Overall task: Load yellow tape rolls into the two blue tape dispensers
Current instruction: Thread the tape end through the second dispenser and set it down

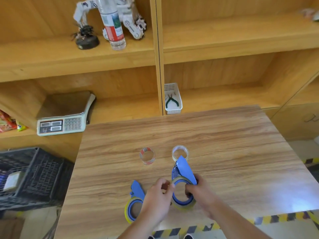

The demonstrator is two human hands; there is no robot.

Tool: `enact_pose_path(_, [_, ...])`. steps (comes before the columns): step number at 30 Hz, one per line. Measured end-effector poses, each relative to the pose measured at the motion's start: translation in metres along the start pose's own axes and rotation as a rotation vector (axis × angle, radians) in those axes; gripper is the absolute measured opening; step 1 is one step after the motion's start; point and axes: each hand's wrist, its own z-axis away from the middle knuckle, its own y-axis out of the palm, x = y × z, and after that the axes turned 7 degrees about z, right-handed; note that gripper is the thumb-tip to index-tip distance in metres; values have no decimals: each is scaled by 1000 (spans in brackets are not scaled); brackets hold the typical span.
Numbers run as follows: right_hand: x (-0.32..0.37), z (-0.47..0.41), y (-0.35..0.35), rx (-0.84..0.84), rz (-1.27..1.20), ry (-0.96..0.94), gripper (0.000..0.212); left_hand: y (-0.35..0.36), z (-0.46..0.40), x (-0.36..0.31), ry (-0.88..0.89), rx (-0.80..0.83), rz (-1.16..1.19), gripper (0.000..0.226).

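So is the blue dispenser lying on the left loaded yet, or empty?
Loaded: the left blue plastic tape dispenser lies on the wooden table with a yellow tape roll wrapped around its round hub.

Just one cam here, worn on the head, looking forward and down over the table (207, 135). Close to the hands, shelves (120, 54) straight ahead.

Dispensers (183, 183) before rolls (147, 155) on table (224, 144)

table: wood-grain top (207, 135)
shelving: light wood unit (158, 54) behind table
floor: pale, yellow-black hazard tape (279, 219) along it
crate: black, (34, 173) left of table
light: bright patch on table's right
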Motion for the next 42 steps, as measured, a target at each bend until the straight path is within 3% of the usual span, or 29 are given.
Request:
enact_pose_path(4, [12, 15, 2, -7, -101, -38, 44, 2, 15, -1, -55, -87, 260, 16])
enact_pose_path(11, [12, 29, 2, 53, -206, -69, 36, 7, 43, -2, -156, -151, 560, 18])
enact_pose_path(14, [10, 33, -3, 128, -268, -41, 30, -8, 49, 0, -56, -109, 395, 23])
enact_pose_path(19, [7, 40, -16, 422, -449, 32, 29, -44, 48, -4, 316, 37, 77, 22])
enact_pose_path(24, [7, 53, -30, 705, -412, -6, 17, -60, 49, -23, 457, 202, -102, 16])
enact_pose_path(29, [-1, 54, -37, 782, -364, 8, 22, -60, 54, -33, 629, 219, -310, 10])
enact_pose_path(36, [-16, 49, -45, 905, -199, 117, 39, -60, 56, -64, 873, 360, -610, 31])
enact_pose_path(42, [-13, 55, -47, 973, -295, 88, 31, -63, 44, -94, 960, 417, -708, 22])
